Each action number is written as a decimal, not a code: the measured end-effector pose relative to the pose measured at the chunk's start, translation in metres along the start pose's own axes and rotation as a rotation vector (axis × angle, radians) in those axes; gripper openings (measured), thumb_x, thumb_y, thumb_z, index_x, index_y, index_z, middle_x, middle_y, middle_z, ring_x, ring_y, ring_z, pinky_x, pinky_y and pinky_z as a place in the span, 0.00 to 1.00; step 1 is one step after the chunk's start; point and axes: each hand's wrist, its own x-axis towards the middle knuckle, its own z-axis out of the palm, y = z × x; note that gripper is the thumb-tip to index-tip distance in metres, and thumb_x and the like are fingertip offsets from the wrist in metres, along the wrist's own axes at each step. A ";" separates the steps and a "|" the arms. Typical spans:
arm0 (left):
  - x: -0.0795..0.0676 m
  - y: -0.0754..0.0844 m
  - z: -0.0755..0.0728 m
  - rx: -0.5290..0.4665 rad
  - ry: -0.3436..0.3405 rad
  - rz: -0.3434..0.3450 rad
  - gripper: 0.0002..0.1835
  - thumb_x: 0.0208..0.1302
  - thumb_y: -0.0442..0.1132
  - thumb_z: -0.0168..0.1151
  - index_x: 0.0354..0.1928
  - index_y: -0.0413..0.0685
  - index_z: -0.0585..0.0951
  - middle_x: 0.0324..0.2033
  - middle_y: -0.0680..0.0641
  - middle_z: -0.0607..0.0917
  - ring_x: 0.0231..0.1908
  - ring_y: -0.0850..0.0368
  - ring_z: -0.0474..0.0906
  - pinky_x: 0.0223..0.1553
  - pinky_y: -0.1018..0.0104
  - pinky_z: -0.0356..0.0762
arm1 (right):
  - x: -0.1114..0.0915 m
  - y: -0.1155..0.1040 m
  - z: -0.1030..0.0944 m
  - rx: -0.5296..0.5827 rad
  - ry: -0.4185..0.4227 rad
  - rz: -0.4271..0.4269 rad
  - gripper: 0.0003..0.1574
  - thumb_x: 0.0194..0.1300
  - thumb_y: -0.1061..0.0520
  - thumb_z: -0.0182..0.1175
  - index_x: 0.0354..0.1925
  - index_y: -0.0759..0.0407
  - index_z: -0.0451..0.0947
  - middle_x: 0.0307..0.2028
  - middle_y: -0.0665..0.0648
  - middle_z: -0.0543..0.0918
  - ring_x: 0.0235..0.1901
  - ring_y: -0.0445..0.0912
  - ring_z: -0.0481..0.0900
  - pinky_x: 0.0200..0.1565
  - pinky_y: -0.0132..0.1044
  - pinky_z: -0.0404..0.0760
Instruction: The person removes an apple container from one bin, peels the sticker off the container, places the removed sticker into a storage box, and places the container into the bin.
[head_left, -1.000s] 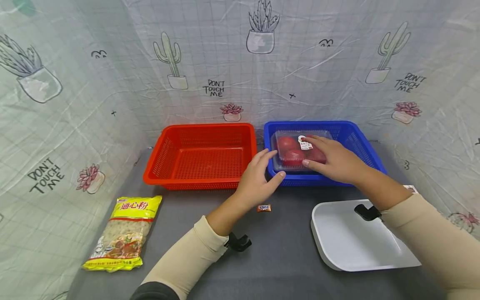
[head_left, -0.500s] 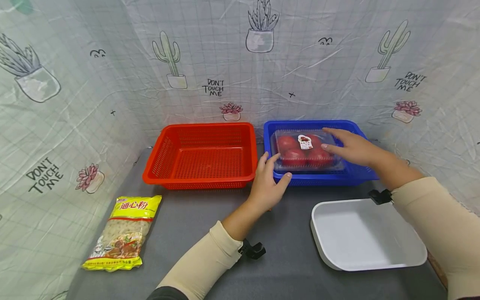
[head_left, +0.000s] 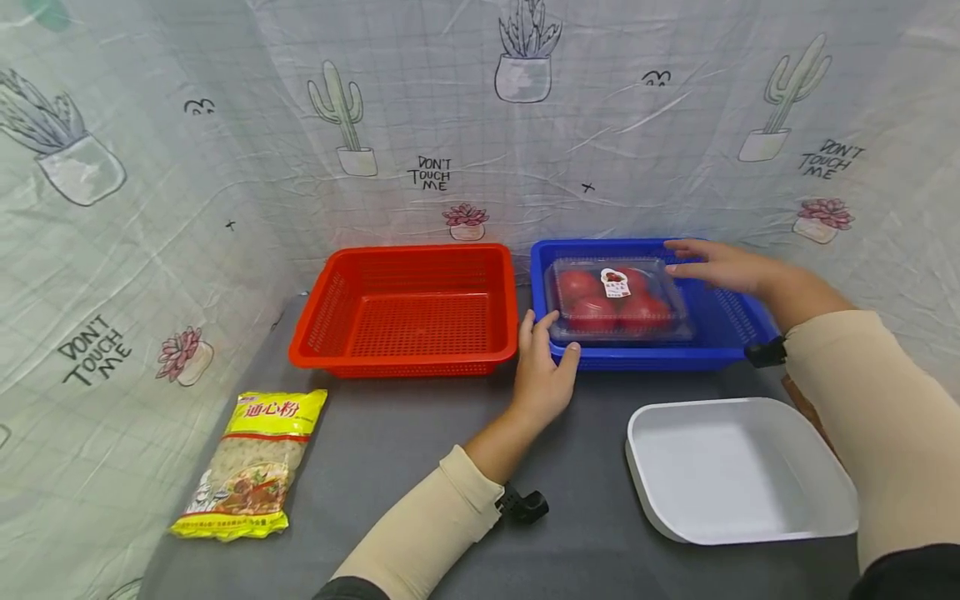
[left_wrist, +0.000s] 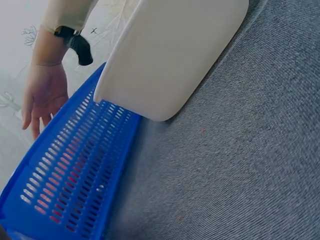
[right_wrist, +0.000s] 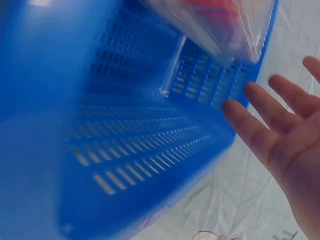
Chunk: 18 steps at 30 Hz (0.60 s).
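Note:
A clear plastic clamshell of several round red fruits point(head_left: 618, 304), with a white label on its lid, lies in the left part of the blue basket point(head_left: 645, 360). My left hand point(head_left: 542, 371) is at the basket's front left corner, fingers spread and fingertips right at the rim by the clamshell. Over the basket's right back part is my right hand point(head_left: 723, 265), its fingers stretched towards the clamshell's right side. In the right wrist view those fingers point(right_wrist: 255, 132) hold nothing and stand beside the basket wall, with the clamshell point(right_wrist: 240, 35) beyond.
A red basket point(head_left: 420, 367) stands left of the blue one. At the front left lies a yellow-ended bag of pasta point(head_left: 251, 467). A white tray point(head_left: 735, 467) sits at the front right, with a brown thing point(head_left: 813, 417) partly hidden behind it by my right sleeve.
My right hand has come off the clamshell's lid and moved right. My left hand has shifted slightly right, and a small wrapped candy on the table is now hidden behind it.

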 end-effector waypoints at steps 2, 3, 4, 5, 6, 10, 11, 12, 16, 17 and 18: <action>0.000 -0.001 0.000 -0.005 0.016 -0.012 0.31 0.75 0.44 0.59 0.78 0.50 0.69 0.84 0.40 0.52 0.81 0.39 0.55 0.77 0.39 0.60 | 0.006 0.003 -0.005 0.050 -0.043 0.010 0.52 0.84 0.38 0.52 0.86 0.63 0.43 0.80 0.78 0.50 0.77 0.77 0.51 0.68 0.76 0.63; 0.000 -0.001 0.000 -0.007 0.023 -0.018 0.31 0.75 0.44 0.59 0.78 0.49 0.69 0.84 0.40 0.52 0.80 0.38 0.55 0.76 0.39 0.60 | 0.009 0.004 -0.007 0.068 -0.062 0.015 0.52 0.84 0.38 0.51 0.85 0.63 0.42 0.80 0.79 0.49 0.76 0.78 0.50 0.68 0.76 0.62; 0.000 -0.001 0.000 -0.009 0.027 -0.024 0.31 0.76 0.44 0.59 0.78 0.49 0.69 0.83 0.39 0.53 0.80 0.38 0.56 0.76 0.39 0.60 | 0.012 0.005 -0.009 0.081 -0.079 0.021 0.52 0.84 0.37 0.50 0.85 0.63 0.42 0.80 0.79 0.49 0.76 0.78 0.50 0.69 0.76 0.62; 0.001 -0.002 0.000 -0.011 0.031 -0.031 0.31 0.76 0.44 0.58 0.78 0.49 0.69 0.83 0.39 0.54 0.80 0.38 0.56 0.76 0.39 0.60 | 0.014 0.006 -0.011 0.084 -0.093 0.027 0.51 0.84 0.37 0.49 0.85 0.64 0.42 0.80 0.79 0.48 0.76 0.79 0.51 0.68 0.76 0.62; 0.001 -0.002 0.000 -0.017 0.039 -0.037 0.31 0.76 0.44 0.58 0.78 0.49 0.69 0.83 0.39 0.55 0.80 0.38 0.58 0.76 0.39 0.60 | 0.017 0.007 -0.012 0.086 -0.105 0.030 0.51 0.85 0.37 0.49 0.85 0.64 0.42 0.80 0.78 0.48 0.76 0.79 0.51 0.68 0.76 0.63; 0.001 -0.005 0.000 -0.021 0.055 -0.054 0.30 0.76 0.43 0.58 0.77 0.48 0.69 0.79 0.39 0.63 0.77 0.41 0.63 0.76 0.42 0.61 | 0.029 0.011 -0.012 0.116 -0.163 0.045 0.50 0.85 0.39 0.50 0.86 0.61 0.42 0.81 0.77 0.45 0.76 0.78 0.54 0.68 0.75 0.66; 0.000 -0.007 0.000 -0.020 0.057 -0.059 0.30 0.76 0.43 0.58 0.77 0.48 0.70 0.78 0.40 0.65 0.76 0.42 0.65 0.76 0.43 0.62 | 0.032 0.014 -0.011 0.130 -0.176 0.045 0.49 0.85 0.40 0.50 0.86 0.60 0.41 0.81 0.77 0.44 0.76 0.78 0.54 0.67 0.75 0.66; 0.000 -0.007 0.001 -0.019 0.058 -0.065 0.30 0.76 0.43 0.58 0.77 0.49 0.70 0.77 0.41 0.67 0.75 0.43 0.66 0.76 0.44 0.63 | 0.035 0.016 -0.009 0.145 -0.185 0.047 0.50 0.85 0.41 0.51 0.86 0.58 0.41 0.82 0.76 0.43 0.76 0.77 0.54 0.67 0.74 0.67; -0.003 -0.010 0.002 -0.026 0.037 -0.092 0.30 0.78 0.44 0.58 0.78 0.52 0.69 0.75 0.43 0.70 0.73 0.45 0.69 0.75 0.44 0.65 | 0.042 0.029 -0.005 0.229 -0.182 0.048 0.49 0.85 0.44 0.52 0.86 0.58 0.39 0.82 0.76 0.43 0.76 0.77 0.54 0.67 0.73 0.68; -0.004 -0.011 0.002 -0.027 0.033 -0.098 0.30 0.78 0.44 0.58 0.78 0.54 0.68 0.74 0.43 0.71 0.73 0.45 0.69 0.74 0.44 0.65 | 0.044 0.032 -0.004 0.251 -0.176 0.045 0.49 0.85 0.44 0.52 0.86 0.59 0.38 0.82 0.76 0.43 0.76 0.77 0.54 0.67 0.73 0.68; -0.004 -0.011 0.001 -0.027 0.030 -0.105 0.30 0.78 0.45 0.58 0.79 0.55 0.68 0.74 0.43 0.71 0.73 0.46 0.69 0.74 0.44 0.65 | 0.045 0.034 -0.003 0.270 -0.167 0.047 0.50 0.85 0.44 0.51 0.86 0.60 0.38 0.81 0.76 0.44 0.76 0.77 0.54 0.67 0.72 0.70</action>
